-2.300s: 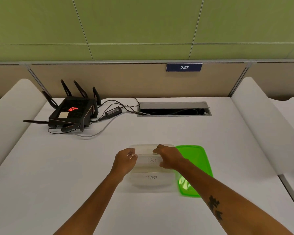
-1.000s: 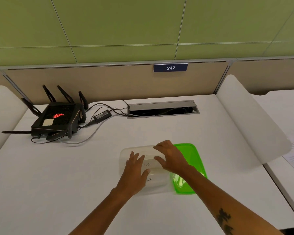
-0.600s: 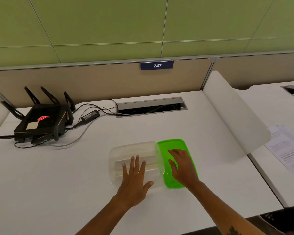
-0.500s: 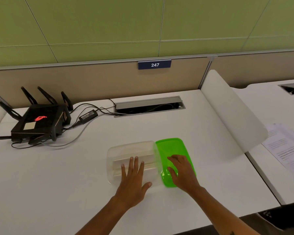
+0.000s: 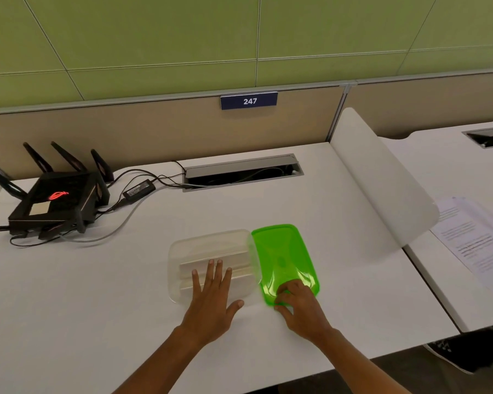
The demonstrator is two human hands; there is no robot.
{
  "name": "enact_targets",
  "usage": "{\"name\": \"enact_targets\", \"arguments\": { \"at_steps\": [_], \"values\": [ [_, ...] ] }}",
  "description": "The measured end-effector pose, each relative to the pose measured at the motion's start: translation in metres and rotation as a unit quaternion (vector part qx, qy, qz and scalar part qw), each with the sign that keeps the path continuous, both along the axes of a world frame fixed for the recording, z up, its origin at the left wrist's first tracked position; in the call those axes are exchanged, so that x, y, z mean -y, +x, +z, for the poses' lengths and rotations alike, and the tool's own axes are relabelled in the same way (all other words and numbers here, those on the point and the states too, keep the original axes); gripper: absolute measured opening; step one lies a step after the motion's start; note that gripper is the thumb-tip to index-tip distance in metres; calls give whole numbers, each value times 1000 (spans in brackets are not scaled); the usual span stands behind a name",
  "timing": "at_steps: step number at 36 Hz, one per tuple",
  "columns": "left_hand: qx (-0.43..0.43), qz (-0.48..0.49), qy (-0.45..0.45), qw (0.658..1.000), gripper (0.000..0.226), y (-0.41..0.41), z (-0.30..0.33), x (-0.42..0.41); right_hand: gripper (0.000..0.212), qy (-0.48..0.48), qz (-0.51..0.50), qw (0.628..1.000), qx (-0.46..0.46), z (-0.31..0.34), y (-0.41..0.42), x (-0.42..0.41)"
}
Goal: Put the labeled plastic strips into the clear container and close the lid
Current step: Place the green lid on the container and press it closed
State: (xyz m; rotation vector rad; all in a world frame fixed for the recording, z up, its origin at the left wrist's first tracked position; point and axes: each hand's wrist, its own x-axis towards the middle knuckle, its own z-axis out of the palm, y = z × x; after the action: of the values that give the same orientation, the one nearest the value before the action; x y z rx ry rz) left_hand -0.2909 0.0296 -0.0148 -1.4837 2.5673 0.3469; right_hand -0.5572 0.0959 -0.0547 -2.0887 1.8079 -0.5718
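The left hand [image 5: 211,300] lies flat, fingers straight, over the near edge of the clear container [image 5: 211,260], where the plastic strips [image 5: 217,258] lie inside. Just right, touching it on the worktop [image 5: 97,294], the green lid [image 5: 282,257] is pinched at its near corner by the right hand [image 5: 299,308]. Best to keep the container pinned, lift the lid level, then align the corners before pressing.

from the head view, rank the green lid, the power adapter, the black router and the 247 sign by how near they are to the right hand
From the right hand:
1. green lid: pinched at its near edge.
2. power adapter: far left, by the cable slot.
3. black router: farther left.
4. 247 sign: on the back partition.
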Motion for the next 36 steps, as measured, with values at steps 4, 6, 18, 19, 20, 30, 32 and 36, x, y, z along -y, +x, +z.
{"name": "enact_targets", "arguments": {
  "at_steps": [4, 6, 18, 19, 20, 30, 32, 36],
  "values": [
    [-19, 6, -2, 1000, 87, 0, 1, 0, 3, -25, 3, 1000, 8, -3, 0, -1],
    [-27, 8, -3, 1000, 88, 0, 2, 0, 4, -52, -2, 999, 18, -2, -2, -2],
    [-267, 40, 7, 963, 76, -14, 26, 10, 15, -184, -103, 972, 106, 49, -28, 43],
    [-306, 48, 14, 951, 76, -16, 30, 11, 16, -191, -116, 966, 127, 57, -28, 49],
    [-346, 61, 23, 936, 77, -18, 36, 13, 15, -197, -127, 961, 148, 66, -27, 55],
    [-490, 167, -48, 854, 82, -12, 73, 49, 18, -268, -184, 904, 278, 148, -3, 107],
    [-504, 187, -56, 842, 80, -7, 78, 61, 18, -276, -187, 893, 301, 163, 7, 115],
    [-513, 230, -64, 825, 77, 9, 85, 84, 11, -264, -192, 867, 377, 182, 27, 128]
  ]
}}
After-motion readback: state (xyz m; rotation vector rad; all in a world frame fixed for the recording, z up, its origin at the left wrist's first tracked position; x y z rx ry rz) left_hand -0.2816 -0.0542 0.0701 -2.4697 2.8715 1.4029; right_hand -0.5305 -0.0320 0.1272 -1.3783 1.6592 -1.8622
